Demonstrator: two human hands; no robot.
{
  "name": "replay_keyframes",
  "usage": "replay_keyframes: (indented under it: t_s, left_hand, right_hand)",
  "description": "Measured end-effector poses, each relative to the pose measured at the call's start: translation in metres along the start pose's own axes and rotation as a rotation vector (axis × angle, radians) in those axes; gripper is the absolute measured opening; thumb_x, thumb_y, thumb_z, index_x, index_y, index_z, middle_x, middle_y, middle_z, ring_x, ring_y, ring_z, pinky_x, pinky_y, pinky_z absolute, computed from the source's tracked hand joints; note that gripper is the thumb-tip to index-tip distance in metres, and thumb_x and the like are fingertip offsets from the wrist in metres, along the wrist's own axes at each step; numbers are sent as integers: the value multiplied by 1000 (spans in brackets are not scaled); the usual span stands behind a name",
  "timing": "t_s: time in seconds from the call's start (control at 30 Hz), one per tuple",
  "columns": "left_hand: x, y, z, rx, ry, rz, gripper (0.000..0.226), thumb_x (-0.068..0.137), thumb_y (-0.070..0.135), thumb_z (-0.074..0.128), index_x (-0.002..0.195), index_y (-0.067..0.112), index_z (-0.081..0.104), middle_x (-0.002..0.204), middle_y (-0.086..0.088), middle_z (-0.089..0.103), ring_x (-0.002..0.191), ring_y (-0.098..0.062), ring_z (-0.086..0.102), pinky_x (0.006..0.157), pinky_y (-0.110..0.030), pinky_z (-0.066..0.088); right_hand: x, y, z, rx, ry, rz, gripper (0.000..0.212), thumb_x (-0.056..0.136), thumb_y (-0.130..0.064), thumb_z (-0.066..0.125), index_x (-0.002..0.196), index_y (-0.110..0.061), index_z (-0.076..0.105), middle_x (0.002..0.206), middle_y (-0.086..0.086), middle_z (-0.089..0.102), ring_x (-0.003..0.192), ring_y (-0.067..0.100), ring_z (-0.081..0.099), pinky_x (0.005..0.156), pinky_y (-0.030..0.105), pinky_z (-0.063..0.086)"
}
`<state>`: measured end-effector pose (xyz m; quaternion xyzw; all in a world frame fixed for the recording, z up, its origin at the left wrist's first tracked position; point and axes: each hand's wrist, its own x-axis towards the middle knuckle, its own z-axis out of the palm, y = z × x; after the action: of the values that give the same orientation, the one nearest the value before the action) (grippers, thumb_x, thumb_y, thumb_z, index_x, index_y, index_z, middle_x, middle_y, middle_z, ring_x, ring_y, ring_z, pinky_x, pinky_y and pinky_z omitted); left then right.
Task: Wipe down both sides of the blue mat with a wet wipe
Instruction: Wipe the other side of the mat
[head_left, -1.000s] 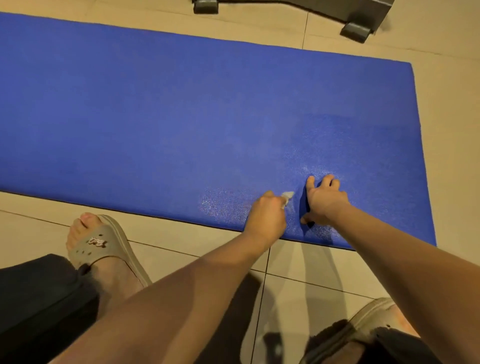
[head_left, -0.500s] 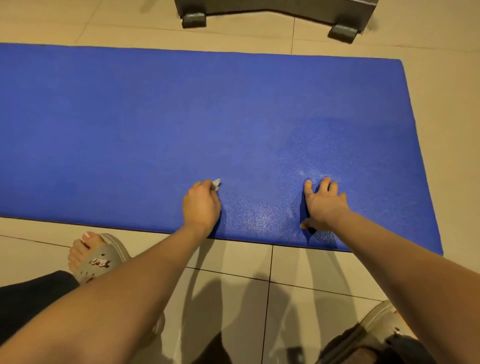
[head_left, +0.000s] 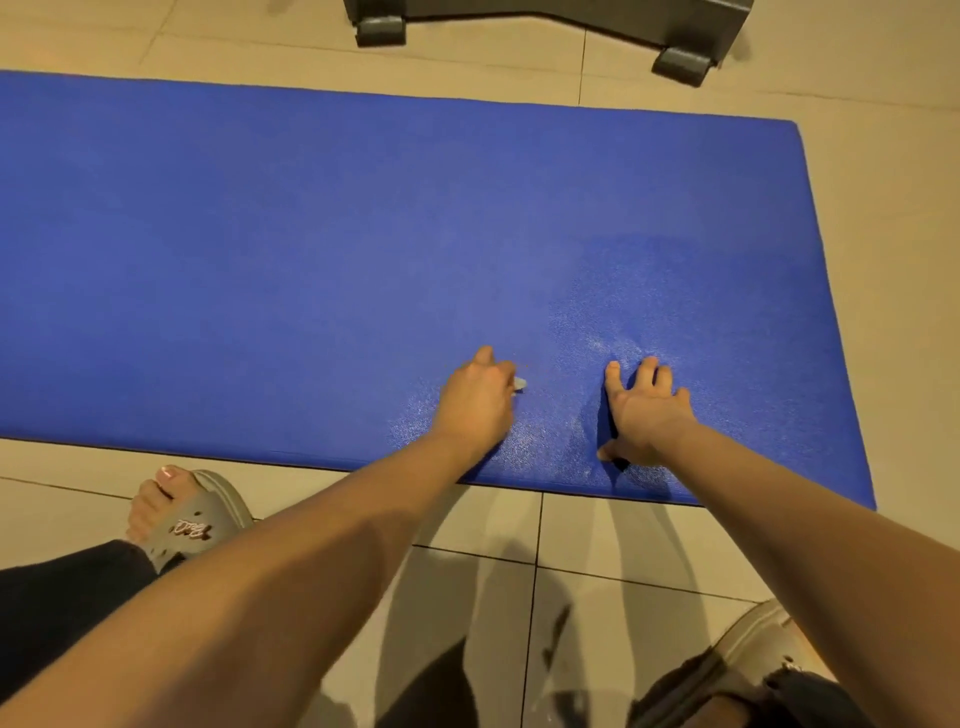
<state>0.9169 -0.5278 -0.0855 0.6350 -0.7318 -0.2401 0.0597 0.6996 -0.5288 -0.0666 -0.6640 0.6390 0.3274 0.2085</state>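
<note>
The blue mat (head_left: 311, 249) lies flat on the tiled floor and fills most of the view. My left hand (head_left: 478, 400) is curled round a small crumpled wet wipe (head_left: 519, 384), pressing it onto the mat near its front edge; only a pale tip of the wipe shows. My right hand (head_left: 644, 410) rests on the mat just to the right, fingers spread, holding the mat down. A damp, shiny patch spreads around and between both hands.
Dark grey feet of a piece of furniture or equipment (head_left: 680, 65) stand on the floor beyond the mat's far edge. My feet in grey slippers (head_left: 192, 525) are on the beige tiles in front of the mat.
My left hand slid the wipe left along the mat's front edge, then back right toward my right hand. My right hand stayed in place on the mat.
</note>
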Motion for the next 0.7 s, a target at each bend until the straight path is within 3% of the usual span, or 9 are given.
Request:
replay_keyframes:
  t_s: [0.17,0.27,0.47,0.57,0.7]
  left_hand:
    - [-5,-76,-36,-1,154,-235,16,95,17,58,85,9,66,103,-15,54,81,-39,60,72,-43,51]
    - [-6,-78,-38,-62,187,-299,19,96,22,60,85,7,66,101,-13,54,78,-36,59,72,-42,50]
    - [7,3,4,-232,115,-114,18,91,27,69,79,13,66,95,-3,54,80,-23,54,74,-34,46]
    - [16,36,19,-200,74,-1,1,93,11,61,93,12,60,101,-8,56,92,-30,56,78,-43,49]
    - [23,24,13,-140,52,84,17,94,8,61,111,10,59,112,-9,55,99,-30,56,84,-43,49]
  right_hand:
    - [0,0,0,9,-3,6,126,81,-59,75,158,-14,-14,161,31,-10,150,50,-4,119,61,20]
    - [0,0,0,11,-11,13,126,81,-59,75,158,-13,-14,161,32,-11,150,51,-4,119,61,20]
    - [-1,-2,-1,17,-14,10,126,81,-58,75,158,-13,-14,161,32,-11,150,51,-5,119,61,18]
    - [0,-1,0,20,-16,9,126,81,-59,75,158,-14,-15,161,32,-12,150,50,-6,119,61,17]
    - [-1,1,0,22,-17,-12,126,83,-59,73,157,-14,-17,161,32,-14,150,50,-6,118,61,18]
